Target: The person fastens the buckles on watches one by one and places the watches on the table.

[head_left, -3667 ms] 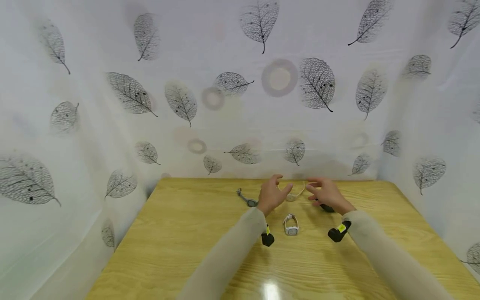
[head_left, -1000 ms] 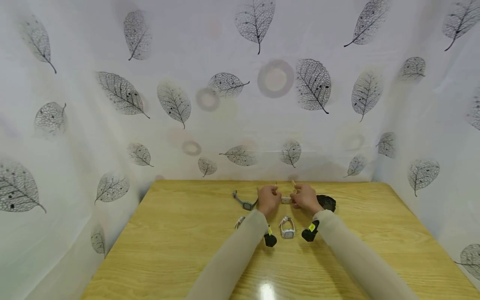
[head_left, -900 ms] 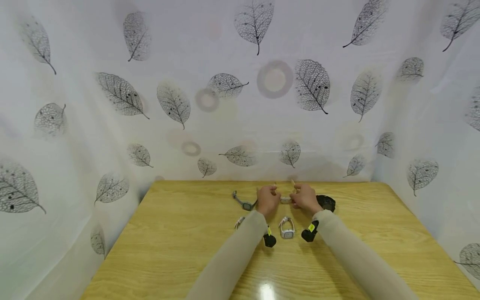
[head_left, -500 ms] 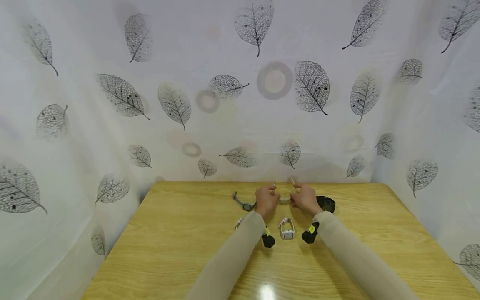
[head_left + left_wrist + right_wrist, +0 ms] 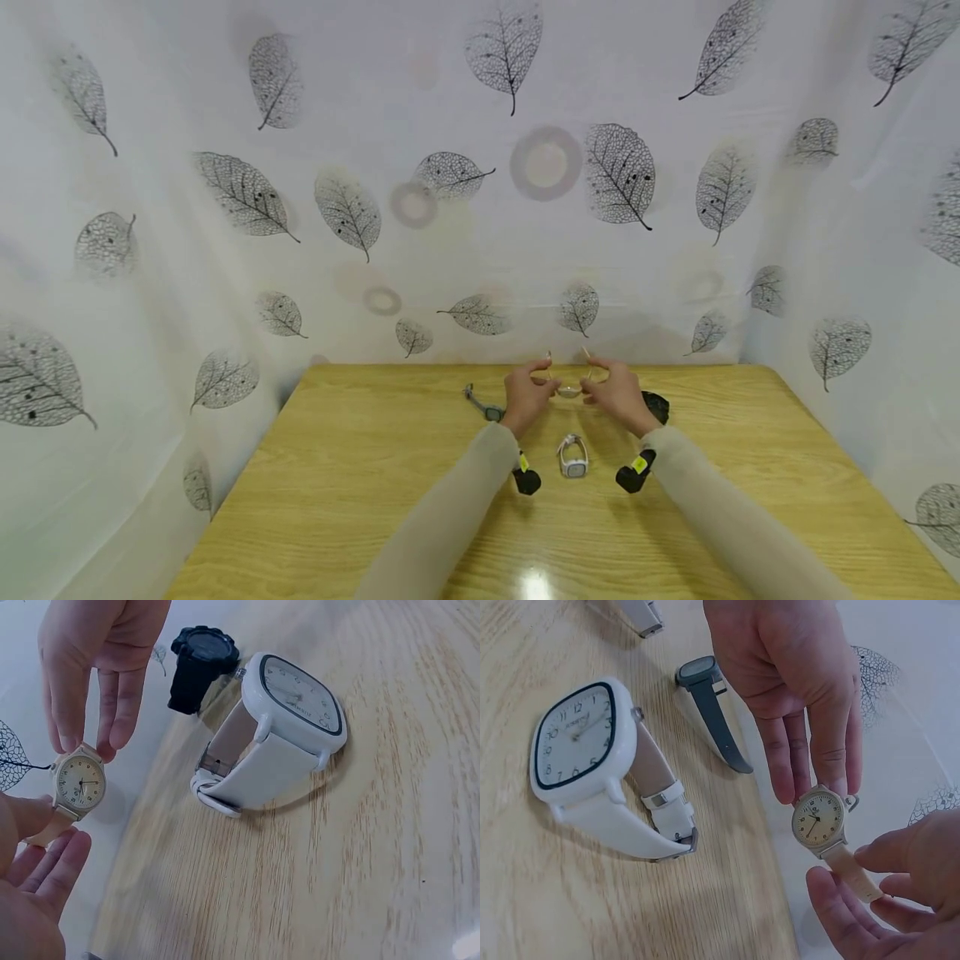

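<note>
My left hand [image 5: 528, 398] and right hand [image 5: 617, 398] hold a small round wristwatch [image 5: 569, 392] between them near the table's far edge. Its dial [image 5: 79, 782] is cream, with a pale beige strap [image 5: 849, 871] whose two ends point up and away in the head view. Thumb and fingers of each hand pinch the strap close beside the case. A white wristwatch [image 5: 577, 739] with a square dial stands on the table nearer the body, its strap buckled in a loop. A grey watch [image 5: 493, 412] lies left of my left hand; a black watch [image 5: 202, 654] sits behind my right wrist.
Part of another pale watch strap [image 5: 643, 615] shows at the top of the right wrist view; my left sleeve hides it in the head view. The wooden table [image 5: 360, 467] meets a leaf-patterned curtain [image 5: 480, 250] at its far edge.
Earliest, both hands hovered apart, fingers spread, around the lying round watch. They then closed on it, and over the last half second have raised it slightly, wrists moving a little apart.
</note>
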A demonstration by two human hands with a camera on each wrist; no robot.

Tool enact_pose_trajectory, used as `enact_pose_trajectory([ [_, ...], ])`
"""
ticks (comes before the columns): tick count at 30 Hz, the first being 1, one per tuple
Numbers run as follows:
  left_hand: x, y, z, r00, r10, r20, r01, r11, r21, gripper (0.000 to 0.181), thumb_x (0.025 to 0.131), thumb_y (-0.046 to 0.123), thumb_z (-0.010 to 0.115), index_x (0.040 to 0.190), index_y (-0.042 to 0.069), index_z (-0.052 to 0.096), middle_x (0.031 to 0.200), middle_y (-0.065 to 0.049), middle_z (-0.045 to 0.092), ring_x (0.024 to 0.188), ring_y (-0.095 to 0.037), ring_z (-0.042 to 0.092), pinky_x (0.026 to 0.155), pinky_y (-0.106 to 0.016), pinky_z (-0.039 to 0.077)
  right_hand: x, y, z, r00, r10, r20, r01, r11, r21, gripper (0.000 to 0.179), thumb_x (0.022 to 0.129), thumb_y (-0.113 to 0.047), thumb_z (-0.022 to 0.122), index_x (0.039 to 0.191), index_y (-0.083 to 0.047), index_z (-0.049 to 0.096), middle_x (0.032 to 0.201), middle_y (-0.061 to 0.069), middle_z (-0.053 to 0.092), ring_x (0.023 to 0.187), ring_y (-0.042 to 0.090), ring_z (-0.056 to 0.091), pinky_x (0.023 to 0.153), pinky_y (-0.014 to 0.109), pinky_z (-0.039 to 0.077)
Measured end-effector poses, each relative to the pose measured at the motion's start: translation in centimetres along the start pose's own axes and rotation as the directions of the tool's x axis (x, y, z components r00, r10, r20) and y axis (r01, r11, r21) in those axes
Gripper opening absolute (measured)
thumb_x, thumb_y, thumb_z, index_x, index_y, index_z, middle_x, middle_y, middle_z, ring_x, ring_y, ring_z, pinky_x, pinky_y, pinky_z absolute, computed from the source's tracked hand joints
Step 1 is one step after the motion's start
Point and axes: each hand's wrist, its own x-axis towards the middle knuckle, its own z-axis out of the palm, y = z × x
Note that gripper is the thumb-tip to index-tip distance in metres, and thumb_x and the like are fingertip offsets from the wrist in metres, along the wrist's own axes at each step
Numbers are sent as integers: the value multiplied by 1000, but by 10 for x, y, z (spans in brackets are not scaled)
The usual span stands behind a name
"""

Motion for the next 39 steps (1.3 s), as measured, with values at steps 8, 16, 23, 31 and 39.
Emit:
enact_pose_trajectory([
  [8, -5, 0, -5, 1000, 12, 14, -11, 999, -50, 39, 88, 1, 80, 126, 9, 73, 123, -10, 73, 77, -16, 76, 68, -32, 63, -10, 1, -4, 997, -75, -12, 75, 997, 15, 58, 102, -10, 64, 154, 1, 42, 115, 27, 71, 88, 39, 75, 82, 54, 60],
  [16, -11, -1, -9, 998, 55, 37, -50, 991, -124, 42, 87, 0, 81, 127, 10, 73, 125, -9, 71, 85, -15, 75, 73, -32, 63, -19, 2, -5, 991, -134, -17, 135, 990, 46, 58, 103, -11, 65, 155, -2, 42, 118, 30, 68, 90, 44, 73, 83, 56, 60],
  [23, -16, 3, -13, 993, 106, 52, -96, 982, -160, 41, 86, -4, 81, 125, 9, 74, 122, -10, 72, 90, -19, 75, 73, -29, 62, -20, 1, -5, 989, -141, -51, 147, 981, 129, 63, 102, -7, 63, 159, -7, 36, 150, 29, 46, 98, 50, 68, 78, 45, 63],
  [31, -21, 8, -16, 985, 147, 93, -127, 974, -189, 39, 86, -3, 81, 123, 8, 74, 124, -7, 72, 90, -22, 75, 75, -29, 62, -21, -3, -4, 986, -135, -94, 151, 969, 195, 56, 106, -14, 59, 157, -5, 39, 136, 28, 54, 91, 40, 70, 76, 48, 62],
  [39, -22, 5, -18, 982, 167, 82, -146, 965, -217, 37, 87, -4, 79, 122, 7, 74, 122, -12, 72, 92, -34, 74, 74, -30, 63, -20, -2, -5, 982, -119, -148, 155, 952, 264, 47, 107, -18, 57, 151, -3, 48, 123, 27, 61, 90, 39, 71, 74, 49, 63],
])
